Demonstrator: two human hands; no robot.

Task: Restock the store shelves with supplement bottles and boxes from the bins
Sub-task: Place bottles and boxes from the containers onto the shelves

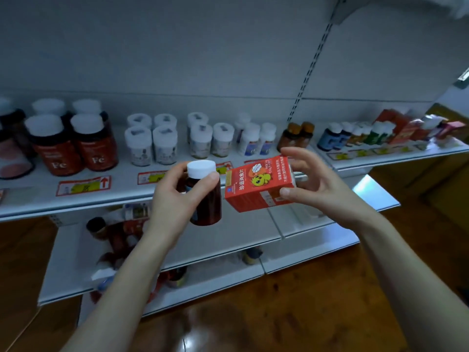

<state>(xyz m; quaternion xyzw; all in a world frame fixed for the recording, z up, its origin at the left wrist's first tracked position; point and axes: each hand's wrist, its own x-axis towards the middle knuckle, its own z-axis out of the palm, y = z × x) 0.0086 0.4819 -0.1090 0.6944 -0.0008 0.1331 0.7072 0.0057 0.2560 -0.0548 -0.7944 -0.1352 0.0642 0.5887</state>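
Head view shows two bare hands raised in front of a white store shelf (106, 199). At about 8 o'clock from the centre, the left hand (175, 196) is wrapped around a dark brown bottle (206, 199) with a white cap, held upright. Just beside it, at 4 o'clock from the centre, the right hand (314, 184) pinches a red box (258, 184) between thumb and fingers; the box is tilted and its print reads sideways. Bottle and box are near each other but do not touch. On the shelf behind, at 9 o'clock, stand large red bottles (73, 148) marked "Fe", and toward 12 o'clock small white bottles (162, 143) stand in rows. Lower shelves at 7 o'clock hold blurred items.
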